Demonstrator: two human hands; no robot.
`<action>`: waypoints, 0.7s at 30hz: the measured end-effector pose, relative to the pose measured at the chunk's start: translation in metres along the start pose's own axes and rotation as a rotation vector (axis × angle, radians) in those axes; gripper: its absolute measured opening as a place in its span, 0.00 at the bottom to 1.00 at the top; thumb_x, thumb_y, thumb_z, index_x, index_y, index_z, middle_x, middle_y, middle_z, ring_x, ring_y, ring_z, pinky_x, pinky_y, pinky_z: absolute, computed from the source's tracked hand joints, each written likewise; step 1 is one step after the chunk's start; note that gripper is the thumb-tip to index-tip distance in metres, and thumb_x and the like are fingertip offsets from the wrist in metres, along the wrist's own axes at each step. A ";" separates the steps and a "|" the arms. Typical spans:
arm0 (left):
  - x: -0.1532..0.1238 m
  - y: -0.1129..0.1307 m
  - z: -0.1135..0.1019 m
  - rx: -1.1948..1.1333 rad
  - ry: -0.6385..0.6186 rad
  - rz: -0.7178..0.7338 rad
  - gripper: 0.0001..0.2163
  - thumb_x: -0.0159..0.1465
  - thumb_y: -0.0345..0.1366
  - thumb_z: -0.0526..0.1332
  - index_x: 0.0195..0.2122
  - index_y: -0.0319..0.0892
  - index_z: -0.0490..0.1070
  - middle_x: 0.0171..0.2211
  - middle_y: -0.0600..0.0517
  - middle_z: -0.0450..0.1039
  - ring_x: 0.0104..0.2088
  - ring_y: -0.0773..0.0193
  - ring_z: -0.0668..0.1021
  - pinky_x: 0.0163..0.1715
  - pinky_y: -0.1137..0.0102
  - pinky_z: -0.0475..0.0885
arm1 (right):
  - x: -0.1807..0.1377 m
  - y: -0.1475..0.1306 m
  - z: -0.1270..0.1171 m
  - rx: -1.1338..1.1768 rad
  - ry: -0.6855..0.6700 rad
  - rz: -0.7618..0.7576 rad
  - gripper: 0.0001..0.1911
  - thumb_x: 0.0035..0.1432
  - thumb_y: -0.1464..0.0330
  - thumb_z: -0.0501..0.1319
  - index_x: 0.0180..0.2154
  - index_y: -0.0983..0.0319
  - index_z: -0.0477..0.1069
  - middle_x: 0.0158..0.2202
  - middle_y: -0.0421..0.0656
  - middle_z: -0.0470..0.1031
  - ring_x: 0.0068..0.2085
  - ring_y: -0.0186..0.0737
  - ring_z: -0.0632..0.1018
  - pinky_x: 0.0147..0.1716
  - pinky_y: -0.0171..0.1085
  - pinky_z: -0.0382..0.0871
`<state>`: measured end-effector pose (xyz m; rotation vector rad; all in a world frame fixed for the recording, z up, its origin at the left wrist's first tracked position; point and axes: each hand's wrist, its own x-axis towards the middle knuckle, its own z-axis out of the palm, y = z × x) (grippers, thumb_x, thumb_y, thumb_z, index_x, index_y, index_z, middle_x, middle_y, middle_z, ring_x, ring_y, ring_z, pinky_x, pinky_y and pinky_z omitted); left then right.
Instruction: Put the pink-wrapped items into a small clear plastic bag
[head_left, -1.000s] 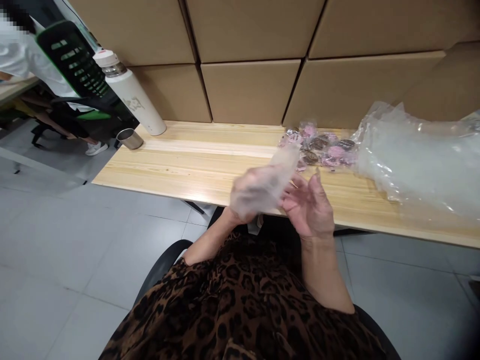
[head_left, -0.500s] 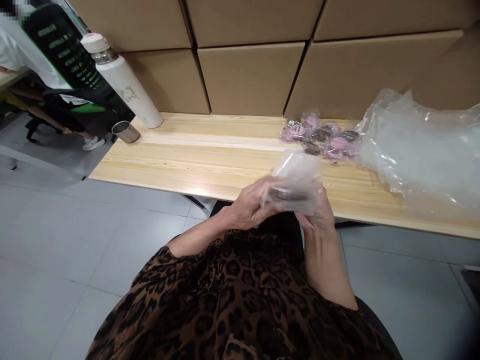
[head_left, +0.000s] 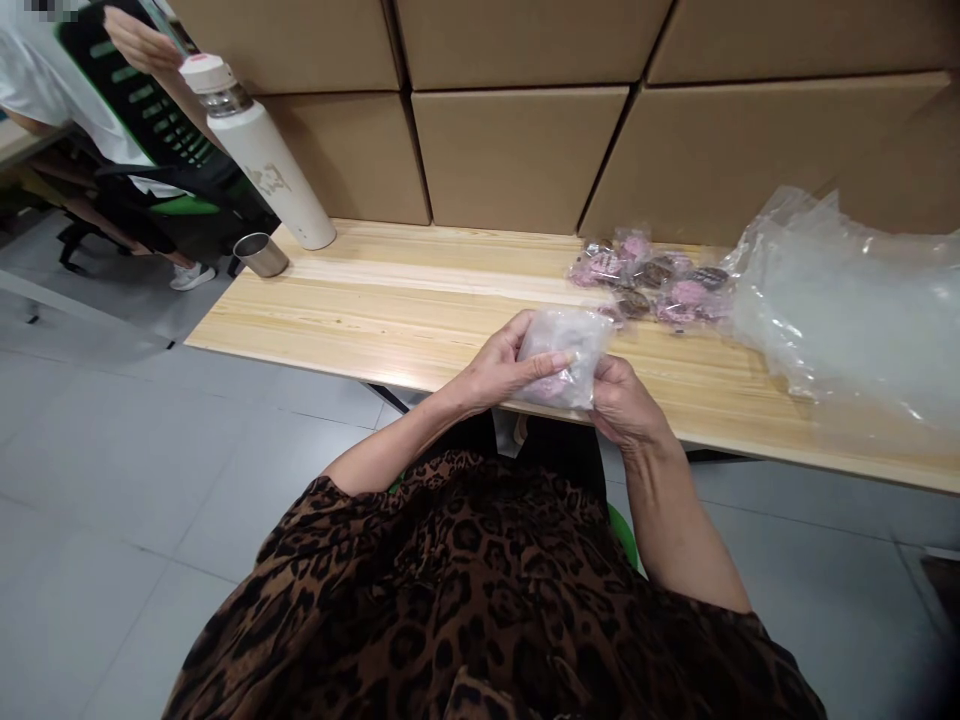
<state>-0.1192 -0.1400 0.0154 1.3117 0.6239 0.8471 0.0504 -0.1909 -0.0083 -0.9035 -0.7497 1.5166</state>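
Note:
A small, cloudy clear plastic bag [head_left: 570, 335] with something pinkish inside is between my hands, over the table's front edge. My left hand [head_left: 499, 372] is wrapped round its left side, the thumb lying across the front. At the bag's lower right edge my right hand [head_left: 628, 402] has its fingers closed on the plastic. Just behind lie several small wrapped packets [head_left: 656, 275], pink and dark brown in clear film. The exact contents of the held bag are blurred by the plastic.
A large heap of clear plastic bags [head_left: 862, 310] covers the table's right part. A white bottle [head_left: 277, 175] and a metal cup [head_left: 261, 256] stand at the left end. Cardboard boxes [head_left: 517, 155] are stacked along the back. A person sits by a chair [head_left: 150, 110] at far left.
The bag has turned and been flattened, its pinkish side now facing me instead of the dark item. My left thumb has come across its front. The other person's hand has risen into view.

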 end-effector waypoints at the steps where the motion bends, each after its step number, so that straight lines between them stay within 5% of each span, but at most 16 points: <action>1: 0.003 -0.003 -0.001 -0.073 0.066 -0.034 0.29 0.56 0.50 0.79 0.54 0.48 0.69 0.40 0.53 0.81 0.37 0.63 0.82 0.43 0.65 0.81 | 0.002 -0.001 0.002 -0.008 -0.001 0.002 0.21 0.32 0.69 0.86 0.29 0.61 0.80 0.31 0.42 0.85 0.45 0.51 0.87 0.45 0.48 0.86; 4: 0.013 -0.002 -0.011 -0.181 0.235 -0.018 0.43 0.47 0.47 0.84 0.58 0.51 0.62 0.37 0.57 0.81 0.33 0.65 0.82 0.39 0.66 0.81 | 0.010 -0.009 0.008 -0.011 0.044 -0.050 0.22 0.43 0.61 0.84 0.38 0.61 0.83 0.36 0.43 0.86 0.43 0.45 0.86 0.42 0.42 0.85; 8: 0.024 0.015 -0.033 -0.140 0.331 0.017 0.45 0.44 0.41 0.86 0.58 0.50 0.62 0.38 0.55 0.82 0.38 0.60 0.85 0.44 0.64 0.82 | 0.031 -0.021 0.020 -0.054 0.037 -0.100 0.26 0.55 0.51 0.78 0.48 0.60 0.82 0.42 0.45 0.86 0.43 0.42 0.86 0.42 0.41 0.85; 12: 0.040 0.023 -0.057 -0.127 0.432 0.037 0.33 0.55 0.41 0.82 0.54 0.46 0.64 0.36 0.54 0.81 0.33 0.64 0.84 0.40 0.66 0.81 | 0.071 -0.021 0.035 -0.142 -0.016 -0.089 0.22 0.48 0.58 0.83 0.37 0.62 0.79 0.32 0.40 0.83 0.30 0.36 0.81 0.28 0.34 0.80; 16: 0.071 0.022 -0.090 -0.095 0.631 0.024 0.17 0.69 0.37 0.70 0.51 0.43 0.64 0.32 0.56 0.77 0.29 0.68 0.79 0.40 0.69 0.79 | 0.126 -0.013 0.061 -0.204 0.025 -0.040 0.18 0.56 0.63 0.79 0.31 0.62 0.73 0.23 0.38 0.76 0.23 0.33 0.75 0.20 0.30 0.73; 21: 0.113 0.022 -0.148 0.030 0.796 0.056 0.25 0.64 0.33 0.75 0.56 0.44 0.62 0.32 0.58 0.74 0.31 0.67 0.78 0.45 0.67 0.77 | 0.194 0.003 0.100 -0.481 0.213 -0.092 0.10 0.66 0.67 0.68 0.38 0.59 0.66 0.25 0.34 0.74 0.23 0.33 0.74 0.22 0.31 0.72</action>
